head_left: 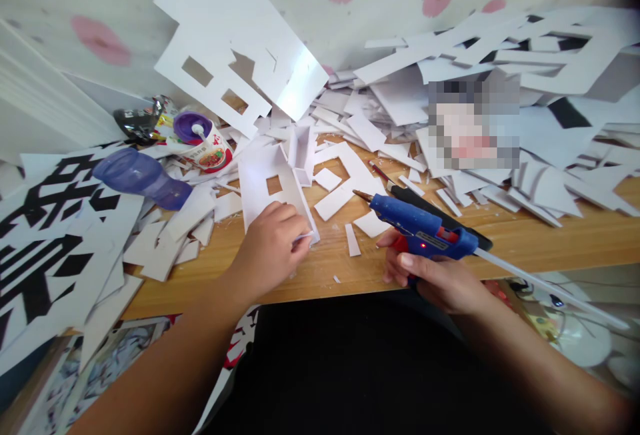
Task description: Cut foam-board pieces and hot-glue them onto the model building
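A blue hot glue gun with a lit red light and a long white glue stick out of its back is held in my right hand, its nozzle pointing left. My left hand is closed at the near end of a white foam-board piece with raised edge strips and a square cutout; a thin white strip shows between thumb and fingers. Just behind stands a small white box-like part. Between the hands, a small white scrap lies on the wooden table.
White offcuts pile along the back. At left are a blue-purple bottle, a food cup and sheets with black characters. A large cut sheet leans on the wall. A black object lies behind the glue gun.
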`<state>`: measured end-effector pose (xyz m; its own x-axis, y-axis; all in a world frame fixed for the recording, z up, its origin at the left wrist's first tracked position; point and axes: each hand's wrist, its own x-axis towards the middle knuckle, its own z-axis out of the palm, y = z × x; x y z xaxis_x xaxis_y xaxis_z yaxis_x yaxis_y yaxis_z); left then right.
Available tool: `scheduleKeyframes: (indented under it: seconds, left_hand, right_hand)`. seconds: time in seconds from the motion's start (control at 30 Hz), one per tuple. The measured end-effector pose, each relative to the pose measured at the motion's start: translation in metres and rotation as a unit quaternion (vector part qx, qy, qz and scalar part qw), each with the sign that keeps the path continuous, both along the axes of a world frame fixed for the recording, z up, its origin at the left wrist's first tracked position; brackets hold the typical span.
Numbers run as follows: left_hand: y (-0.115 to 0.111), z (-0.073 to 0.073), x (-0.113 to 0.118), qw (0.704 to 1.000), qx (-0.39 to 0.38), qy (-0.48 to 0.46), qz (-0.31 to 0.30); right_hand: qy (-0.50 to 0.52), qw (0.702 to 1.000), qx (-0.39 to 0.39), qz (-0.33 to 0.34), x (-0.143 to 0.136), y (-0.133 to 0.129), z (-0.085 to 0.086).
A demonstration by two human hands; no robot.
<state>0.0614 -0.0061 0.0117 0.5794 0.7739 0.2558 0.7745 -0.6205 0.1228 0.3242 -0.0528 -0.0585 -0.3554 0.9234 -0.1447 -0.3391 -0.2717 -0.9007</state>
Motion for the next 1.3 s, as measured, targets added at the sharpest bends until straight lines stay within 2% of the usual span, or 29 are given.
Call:
scheduleKeyframes:
  seconds: [0.37, 1.07, 1.2, 1.3]
  left_hand:
    - [0.001, -0.001, 0.0, 1.0, 0.006, -0.014, 0.013]
    - [0.003, 0.002, 0.0, 0.997, -0.058, -0.039, 0.021]
    - [0.001, 0.009, -0.005, 0.994, -0.074, -0.071, 0.034]
    - [-0.001, 0.02, -0.012, 0.992, -0.047, -0.096, 0.073]
  right_hand:
    - [0.003, 1.0, 0.007, 0.004, 0.002, 0.0, -0.002]
    - [0.007, 1.0, 0.009, 0.008, 0.002, 0.001, -0.002]
    - [-0.001, 1.0, 0.014, 0.015, 0.004, 0.0, -0.003]
    - [-0.001, 1.0, 0.016, 0.018, 0.005, 0.0, -0.003]
